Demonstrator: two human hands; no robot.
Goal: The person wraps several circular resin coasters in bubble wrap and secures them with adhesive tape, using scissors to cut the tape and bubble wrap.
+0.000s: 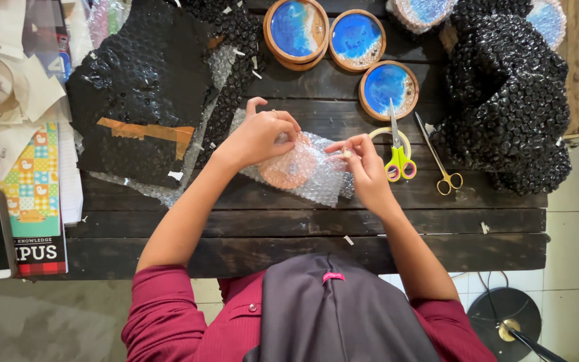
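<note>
Fingers of the left hand (259, 137) are curled down over the top of a round coaster wrapped in clear bubble wrap (294, 164), and it is pinned flat against the dark wooden table (303, 221). Fingers of the right hand (363, 164) are pinched shut on the wrap's right edge, where what looks like a small piece of tape is held against the plastic; the tape itself is too small to be made out surely.

The wrapped coaster lies directly between the 2 hands, at the middle of the table's near half. It is touched from the upper left by the left hand and from the right by the right hand, so neither is nearer; both are in contact. The disc itself is round and lies face-flat, so no pointing direction can be given. The loose bubble wrap around it runs longest from upper left to lower right, with its free tail spread toward the right hand.

Just right of the right hand, yellow-and-pink scissors (398, 151) lie with blades pointing away from the person, beside a thin pair of gold-handled scissors (439, 161). 3 unwrapped blue resin coasters (356, 39) sit farther back, with black bubble wrap (507, 100) heaped at either side.
</note>
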